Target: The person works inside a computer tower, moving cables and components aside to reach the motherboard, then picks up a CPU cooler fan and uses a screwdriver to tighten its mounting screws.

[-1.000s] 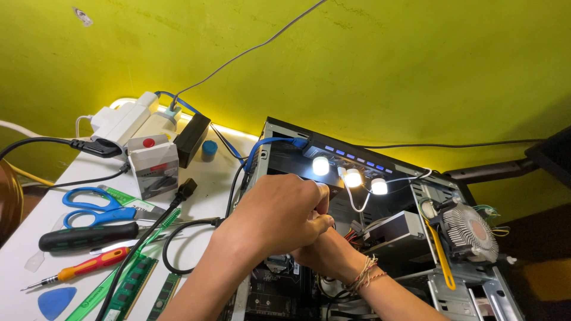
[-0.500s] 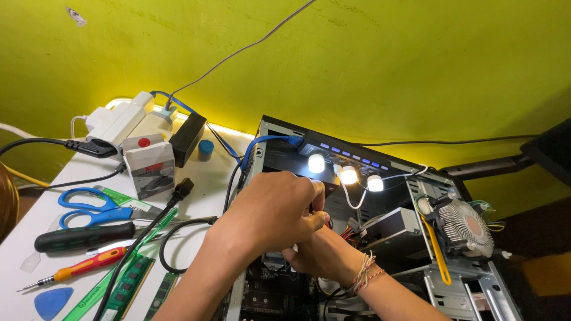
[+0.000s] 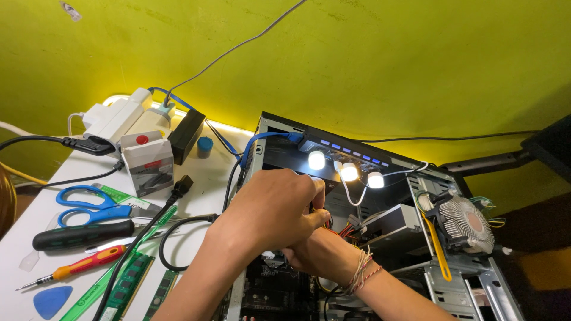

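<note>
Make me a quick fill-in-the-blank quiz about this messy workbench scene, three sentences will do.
1. Both hands, the left hand over the right hand, reach into an open ____ case.
2. The scissors on the table have ____ handles.
3. Threads are tied around the ____ wrist.

Missing words: computer; blue; right

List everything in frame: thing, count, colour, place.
Open metal computer case: 1, grey-black, right.
Round finned cooler fan: 1, silver, on case right.
Small lit lamps: 3, white, case top edge.
Blue-handled scissors: 1, table left.
Black-handled screwdriver: 1, below scissors.
Red-handled screwdriver: 1, table front.
Blue plastic pick: 1, bottom left.
Green memory sticks: 2, table front.
White power strip: 1, table back.
Left hand: over case.
Right hand: beneath left; grip hidden.
</note>
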